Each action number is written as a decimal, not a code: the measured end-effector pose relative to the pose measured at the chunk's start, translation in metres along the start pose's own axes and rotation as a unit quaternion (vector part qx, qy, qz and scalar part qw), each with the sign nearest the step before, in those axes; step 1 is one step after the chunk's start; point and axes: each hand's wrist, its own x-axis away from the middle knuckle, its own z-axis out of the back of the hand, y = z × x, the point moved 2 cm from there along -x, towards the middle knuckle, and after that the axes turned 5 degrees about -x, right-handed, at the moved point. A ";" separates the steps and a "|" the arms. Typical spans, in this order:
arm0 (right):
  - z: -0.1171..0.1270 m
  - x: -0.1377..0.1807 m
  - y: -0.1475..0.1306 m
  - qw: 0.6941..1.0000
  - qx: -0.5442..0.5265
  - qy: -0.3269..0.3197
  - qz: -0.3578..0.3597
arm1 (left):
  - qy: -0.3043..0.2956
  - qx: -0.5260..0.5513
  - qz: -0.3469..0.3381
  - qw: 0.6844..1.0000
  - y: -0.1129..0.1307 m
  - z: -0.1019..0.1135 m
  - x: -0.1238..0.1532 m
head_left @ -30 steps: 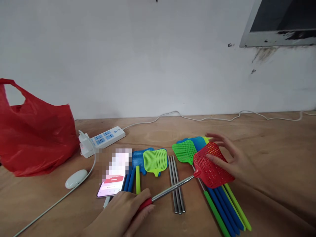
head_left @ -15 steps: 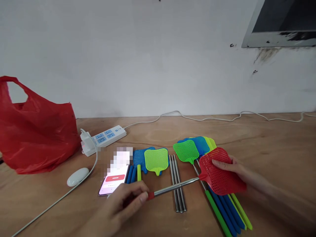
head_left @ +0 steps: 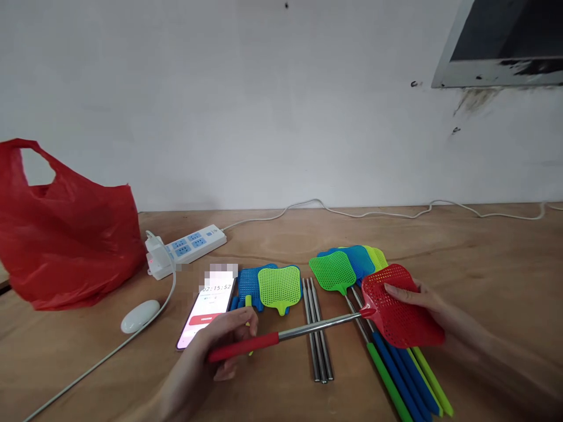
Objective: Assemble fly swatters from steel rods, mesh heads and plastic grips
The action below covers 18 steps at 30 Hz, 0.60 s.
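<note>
A red fly swatter (head_left: 401, 319) with a metal shaft and a red handle slants across the middle, held above the table. My right hand (head_left: 413, 298) is closed on the mesh head, thumb on its face. Against my left hand (head_left: 229, 325) lies the handle, with the fingers loosely curled about it and partly hidden. Beneath the shaft, several bare metal rods (head_left: 317, 334) lie side by side. Assembled swatters in green (head_left: 333, 271), blue and yellow lie fanned on the right. Loose mesh heads, a yellow-green one (head_left: 279, 287) over blue, lie left of the rods.
Near my left hand lies a lit phone (head_left: 206, 310) showing a timer, and several blue and yellow handle sleeves, partly hidden. A white power strip (head_left: 193, 249), its cord, a white mouse-like object (head_left: 140, 316) and a red plastic bag (head_left: 70, 240) occupy the left side.
My left hand has shifted down the handle and its fingers have loosened, so the red handle now shows. The swatter has moved slightly right with my right hand.
</note>
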 end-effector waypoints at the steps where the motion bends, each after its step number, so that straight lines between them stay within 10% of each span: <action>1: 0.001 -0.001 0.001 1.000 0.000 0.000 -0.003 | 0.006 -0.017 -0.018 1.000 0.001 -0.003 0.001; 9: 0.002 -0.005 0.008 1.000 -0.007 0.012 0.011 | -0.002 -0.032 -0.126 0.991 -0.007 -0.011 0.010; 18: 0.010 0.001 -0.011 0.999 0.014 -0.012 0.034 | -0.099 0.025 -0.007 0.995 0.007 -0.007 0.003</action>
